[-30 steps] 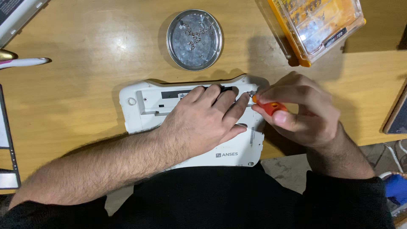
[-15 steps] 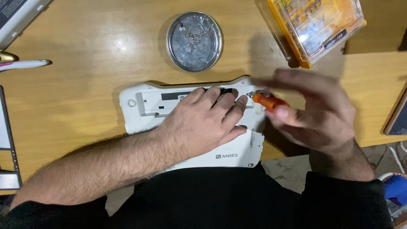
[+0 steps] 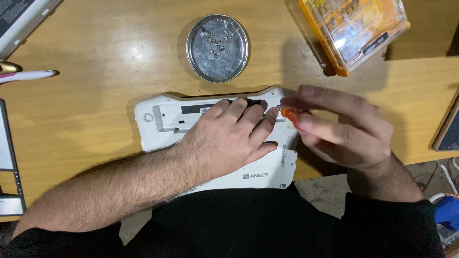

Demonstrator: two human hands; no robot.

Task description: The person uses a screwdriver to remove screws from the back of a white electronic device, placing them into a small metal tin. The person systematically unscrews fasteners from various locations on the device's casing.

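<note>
A white plastic device shell [image 3: 162, 119] lies face down on the wooden table [image 3: 95, 62], its lower edge over the table's front edge. My left hand [image 3: 224, 141] presses flat on its middle, fingers spread toward the right. My right hand [image 3: 344, 131] holds a small orange-handled screwdriver [image 3: 288, 114] at the shell's upper right corner, fingers partly extended and blurred. The screwdriver's tip meets the shell near my left fingertips.
A round metal dish [image 3: 217, 48] with several small screws sits behind the shell. A yellow and clear bit case [image 3: 354, 28] lies at the back right. A white pen [image 3: 28, 75] and flat panels [image 3: 9, 157] are at the left edge. A dark object [image 3: 449, 129] is at the right.
My right hand's fingers have uncurled and shifted around the screwdriver handle, as in a turning motion. My left hand and the shell have stayed put.
</note>
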